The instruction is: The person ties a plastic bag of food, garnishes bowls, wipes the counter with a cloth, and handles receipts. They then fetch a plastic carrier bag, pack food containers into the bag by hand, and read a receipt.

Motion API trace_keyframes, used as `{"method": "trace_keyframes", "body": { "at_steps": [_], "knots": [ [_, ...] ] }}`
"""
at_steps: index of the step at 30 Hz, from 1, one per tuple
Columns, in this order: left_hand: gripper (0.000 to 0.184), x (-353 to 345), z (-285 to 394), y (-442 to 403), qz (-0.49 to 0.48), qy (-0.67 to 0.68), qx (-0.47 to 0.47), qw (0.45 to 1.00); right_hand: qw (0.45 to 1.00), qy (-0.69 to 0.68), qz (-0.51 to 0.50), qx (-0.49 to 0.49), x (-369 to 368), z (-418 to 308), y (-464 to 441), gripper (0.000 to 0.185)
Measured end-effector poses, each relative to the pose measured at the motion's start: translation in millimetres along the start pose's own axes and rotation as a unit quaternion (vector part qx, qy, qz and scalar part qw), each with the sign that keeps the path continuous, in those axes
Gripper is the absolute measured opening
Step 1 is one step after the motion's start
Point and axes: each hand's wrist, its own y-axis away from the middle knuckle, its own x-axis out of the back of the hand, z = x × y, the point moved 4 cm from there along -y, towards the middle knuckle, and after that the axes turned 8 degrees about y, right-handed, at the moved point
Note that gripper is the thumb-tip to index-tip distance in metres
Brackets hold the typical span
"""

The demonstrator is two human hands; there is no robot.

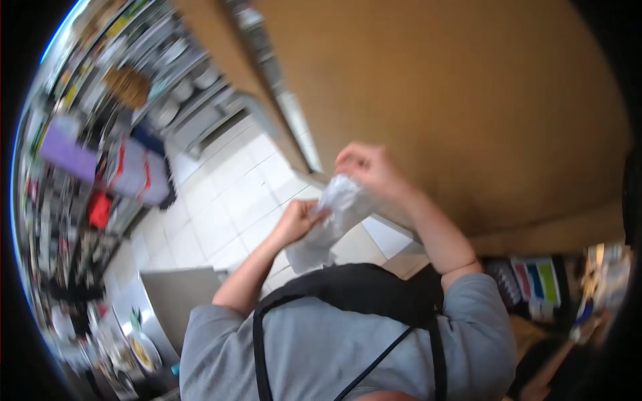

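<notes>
Crumpled translucent plastic, sheet or bag, can't tell which, is held up in front of the wearer's chest, btwn the two hands. Its upper end meets the R hand; its L side is in the L hand; the loose lower part hangs twd the apron. L hand: thumb & fingers pinching the plastic's L edge. R hand: a bit higher & farther fwd, fingers curled at the plastic's top end; motion blur, so can't tell if they're closed tight on it.

Close in: grey short-sleeved shirt w/ black apron, straps over both shoulders. Just beyond the R hand, a large brown panel fills most of the upper R. Below & L of the hands, white tiled floor.

Farther out, L side: metal shelving w/ stacked white dishes; a purple item near a pale bundle w/ red bands; a small red item. Lower L, a steel bench w/ an oval dish, yellowish contents. Lower R, a dark package w/ coloured stripes; bkgd there too blurred to ID.
</notes>
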Motion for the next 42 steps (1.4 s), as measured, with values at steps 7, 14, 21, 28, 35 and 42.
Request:
{"method": "trace_keyframes", "body": {
  "at_steps": [7,14,21,28,35,42],
  "knots": [
    [0.031,240,-9,46,0.404,0.088,-0.089,0.906,0.983,-0.073,-0.168,0.032,-134,-5,-200,0.023],
    [0.029,374,-6,43,0.513,0.036,-0.129,0.848,0.92,-0.158,-0.338,0.12,-314,-16,-289,0.03],
    [0.026,486,-68,156,0.686,0.043,0.045,0.725,0.933,-0.163,-0.281,0.156,-395,-59,-433,0.019],
    [0.022,581,-139,291,0.684,0.17,0.079,0.705,0.365,-0.67,-0.647,0.003,-568,-145,-467,0.041],
    [0.016,680,-239,367,0.706,0.318,0.022,0.632,0.693,-0.175,-0.673,0.187,-745,-100,-325,0.048],
    [0.013,798,-313,418,0.73,0.335,0.067,0.592,0.699,-0.379,-0.582,0.171,-840,-188,-422,0.059]
  ]
}}
